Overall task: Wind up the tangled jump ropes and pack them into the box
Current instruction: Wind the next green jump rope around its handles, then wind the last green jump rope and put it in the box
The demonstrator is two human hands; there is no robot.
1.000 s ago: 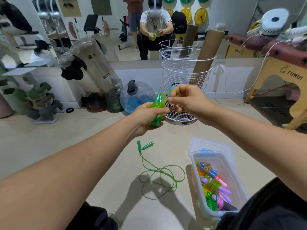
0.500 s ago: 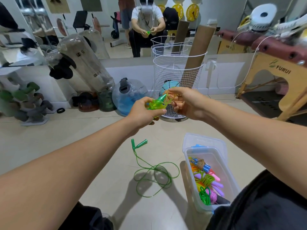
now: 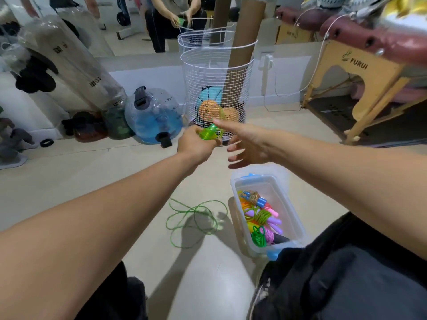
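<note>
The left hand (image 3: 196,143) was closed round the green handles (image 3: 209,134) of a jump rope, held up in front of the wire basket (image 3: 216,88). The right hand (image 3: 245,144) sat just beside it, fingers spread and straight, holding nothing, its forefinger reaching over the handles. Whether cord was already wound on the handles could not be told through the blur.

Below, the green cord (image 3: 194,221) lay in loose overlapping loops on the floor, just left of the clear plastic box (image 3: 293,218). The box held several wound ropes in orange, purple, pink and green at its near end.

The likeliest trouble was in those floor loops. If the cord were pulled up quickly, crossed loops could cinch into a knot. With the right hand off the cord, any turns on the handles could also slip loose. A loose bundle might tangle with the ropes in the box.
</note>
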